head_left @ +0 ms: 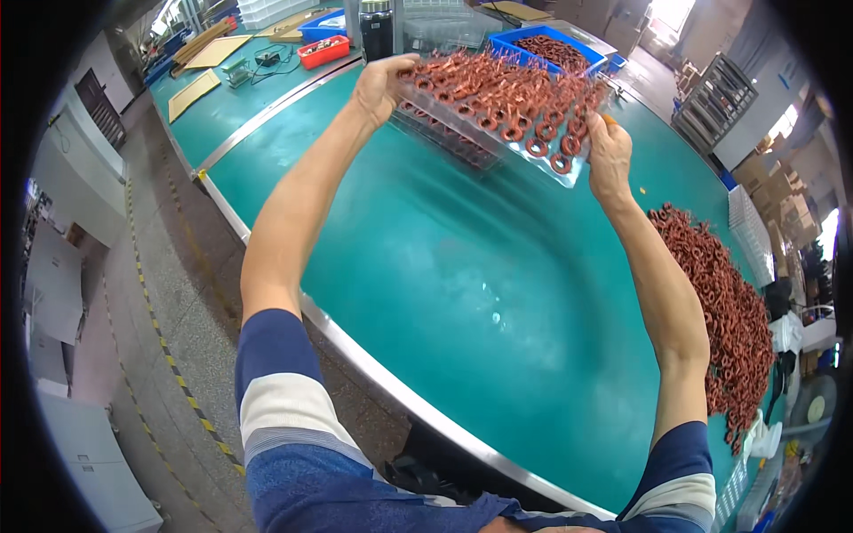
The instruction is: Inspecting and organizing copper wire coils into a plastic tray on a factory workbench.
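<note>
At the near edge of the wide green-topped workbench (462, 302), its steel rim curving past the person's waist, two bare forearms in blue-and-white striped short sleeves reach out and up, away from the body. The surface directly below the arms lies bare, which leaves room for whatever the hands carry.

Out to the person's right, a long heap of loose copper-wound ring coils (724, 302) runs along the bench edge, close enough to reach without stretching.

Farther out, both hands grasp a clear plastic blister tray filled with copper ring coils (506, 102). It is held off the bench, tilted, its right corner dipping lower. The left hand (382, 84) clamps the tray's far left end with fingers curled over the rim; the right hand (609, 155) pinches the lower right corner. Gripping opposite ends looks like the sensible way to keep so thin a tray from sagging under its load. Just beneath it shows a second clear tray (444, 138), also loaded with coils; I cannot tell whether the two touch.

Beyond the hands, a blue plastic bin of more copper coils (555, 44) sits at the back of the bench. Left of it stands a small red plastic bin (324, 51), and flat sheets of brown cardboard (209, 58) lie on the far bench.
</note>
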The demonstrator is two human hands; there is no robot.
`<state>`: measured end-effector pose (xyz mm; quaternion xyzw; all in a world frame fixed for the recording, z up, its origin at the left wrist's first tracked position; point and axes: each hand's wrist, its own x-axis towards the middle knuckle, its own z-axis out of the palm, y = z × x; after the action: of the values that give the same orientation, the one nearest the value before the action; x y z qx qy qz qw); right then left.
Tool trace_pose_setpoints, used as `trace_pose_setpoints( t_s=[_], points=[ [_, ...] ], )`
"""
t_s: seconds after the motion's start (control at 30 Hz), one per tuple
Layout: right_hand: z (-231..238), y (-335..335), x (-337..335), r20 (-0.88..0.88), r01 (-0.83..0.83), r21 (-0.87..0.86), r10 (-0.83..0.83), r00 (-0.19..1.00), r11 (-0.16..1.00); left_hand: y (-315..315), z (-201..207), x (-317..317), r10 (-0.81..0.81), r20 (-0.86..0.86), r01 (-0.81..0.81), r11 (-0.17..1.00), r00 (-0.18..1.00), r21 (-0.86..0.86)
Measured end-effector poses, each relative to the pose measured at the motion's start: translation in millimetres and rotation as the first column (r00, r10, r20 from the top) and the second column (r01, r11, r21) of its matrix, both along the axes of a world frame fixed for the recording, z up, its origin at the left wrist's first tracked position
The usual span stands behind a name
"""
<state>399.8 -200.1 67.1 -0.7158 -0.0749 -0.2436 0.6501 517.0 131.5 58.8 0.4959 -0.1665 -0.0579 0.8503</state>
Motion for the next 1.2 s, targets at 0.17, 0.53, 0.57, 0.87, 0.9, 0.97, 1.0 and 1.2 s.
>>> trace_pose_setpoints(
  t_s=[0.17, 0.53, 0.57, 0.87, 0.9, 0.97, 1.0, 1.2],
  points=[
    [-16, 17, 72, -0.012, 0.044, 0.028, -0.044, 0.999, 0.999, 6, -6, 86, 0.14, 0.008, -0.14, 0.99, 0.99, -0.026],
    [-37, 38, 91, -0.124, 0.114, -0.614, -0.238, 0.963, 0.781, 32, -47, 134, 0.547, 0.02, -0.547, 0.833, 0.837, 0.087],
    [-41, 44, 86, -0.175, 0.06, -0.639, -0.222, 0.959, 0.767, 33, -53, 133, 0.609, 0.047, -0.606, 0.773, 0.792, 0.188],
    [-45, 15, 71, 0.267, 0.295, -0.934, -0.154, 0.951, 0.202, 73, -110, 179, 0.265, 0.887, -0.905, 0.308, 0.378, 0.294],
    [-43, 29, 59, 0.162, 0.22, -0.913, -0.19, 0.968, 0.343, 107, -131, 177, 0.196, 0.927, -0.869, 0.449, 0.321, 0.206],
    [-35, 36, 37, 0.23, 0.254, -0.865, -0.11, 0.967, 0.433, 193, -114, 170, 0.022, 0.931, -0.854, 0.406, 0.366, 0.326],
    [-52, -4, 27, 0.365, 0.378, -0.886, -0.1, 0.926, 0.269, 143, -141, 169, -0.128, 0.951, -0.883, 0.353, 0.282, 0.309],
    [-32, -50, -159, -0.116, 0.137, -0.608, -0.259, 0.959, 0.782, 88, -123, 38, 0.511, 0.573, -0.764, 0.356, 0.641, 0.538]
  ],
)
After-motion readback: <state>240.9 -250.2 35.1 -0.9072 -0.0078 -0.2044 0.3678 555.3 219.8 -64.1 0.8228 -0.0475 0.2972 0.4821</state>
